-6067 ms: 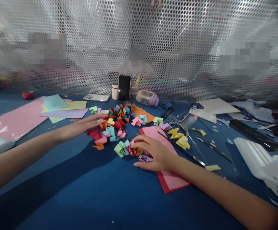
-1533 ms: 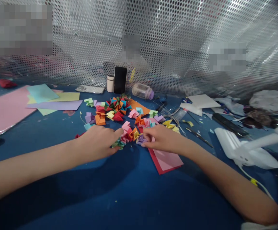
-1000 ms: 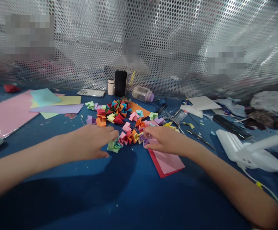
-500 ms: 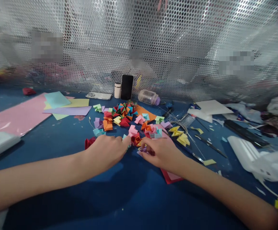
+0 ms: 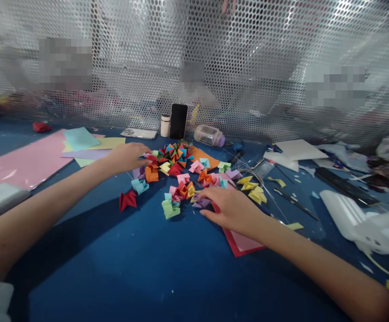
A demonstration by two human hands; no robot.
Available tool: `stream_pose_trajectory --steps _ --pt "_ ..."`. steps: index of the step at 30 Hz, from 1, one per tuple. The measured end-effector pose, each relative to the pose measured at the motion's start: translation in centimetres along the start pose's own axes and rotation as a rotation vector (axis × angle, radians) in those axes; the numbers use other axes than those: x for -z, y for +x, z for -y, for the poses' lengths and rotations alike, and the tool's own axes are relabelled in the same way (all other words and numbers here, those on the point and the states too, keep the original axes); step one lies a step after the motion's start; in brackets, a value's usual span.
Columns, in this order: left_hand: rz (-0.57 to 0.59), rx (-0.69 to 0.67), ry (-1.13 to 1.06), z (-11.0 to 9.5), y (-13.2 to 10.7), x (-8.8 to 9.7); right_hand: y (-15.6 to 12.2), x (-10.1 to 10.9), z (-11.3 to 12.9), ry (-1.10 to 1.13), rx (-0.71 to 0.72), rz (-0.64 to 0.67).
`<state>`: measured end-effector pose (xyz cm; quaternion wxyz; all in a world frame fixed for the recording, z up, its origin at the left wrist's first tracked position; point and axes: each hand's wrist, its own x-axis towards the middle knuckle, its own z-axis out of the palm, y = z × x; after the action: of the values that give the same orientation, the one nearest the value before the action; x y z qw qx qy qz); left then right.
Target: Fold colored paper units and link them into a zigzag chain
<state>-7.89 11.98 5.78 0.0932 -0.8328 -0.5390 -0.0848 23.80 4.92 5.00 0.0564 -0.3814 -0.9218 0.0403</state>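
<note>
Many small folded paper pieces in several colours lie in a cluster on the blue table. My left hand reaches over the cluster's left side, fingers stretched out by a red piece and a purple piece; whether it touches them is unclear. My right hand has thumb and fingers apart beside another purple folded piece. Left of that piece runs a row with a yellow piece, orange, pink and blue ones, ending in a light green piece. A dark red piece lies alone nearer me.
Paper sheets lie at the left. A phone stands by a white bottle before the perforated metal panel. A clear jar lies on its side. At right are a black-handled tool and a white glue gun.
My left hand has moved away from the row of pieces, up and left to the cluster's far left side. My right hand has shifted slightly right, its fingers spreading apart near the purple piece.
</note>
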Motion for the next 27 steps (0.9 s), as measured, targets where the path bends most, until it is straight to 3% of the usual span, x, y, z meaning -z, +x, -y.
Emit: stream_pose_trajectory --steps 3,9,16,19,22,24,27 --pt "0.071 0.035 0.028 -0.1 0.1 -1.0 0.0 0.4 -0.4 -0.006 -0.001 -0.027" --pt "0.201 0.060 -0.035 0.1 0.1 -0.7 0.0 1.8 -1.0 -0.059 -0.101 -0.039" --pt "0.154 0.109 -0.210 1.1 0.3 -1.8 -0.1 2.8 -1.6 -0.061 -0.134 -0.075" --pt "0.064 0.137 -0.207 1.3 0.4 -1.0 -0.1 3.2 -1.7 -0.058 -0.148 -0.125" --pt "-0.148 0.134 -0.214 0.2 0.1 0.8 -0.1 3.3 -1.4 0.000 -0.139 -0.247" --pt "-0.282 0.061 -0.273 -1.8 -0.4 2.0 -0.1 3.0 -1.0 0.099 -0.104 -0.325" --pt "-0.301 -0.204 -0.377 -6.0 -1.8 3.1 -0.1 2.0 -0.2 0.277 -0.009 -0.389"
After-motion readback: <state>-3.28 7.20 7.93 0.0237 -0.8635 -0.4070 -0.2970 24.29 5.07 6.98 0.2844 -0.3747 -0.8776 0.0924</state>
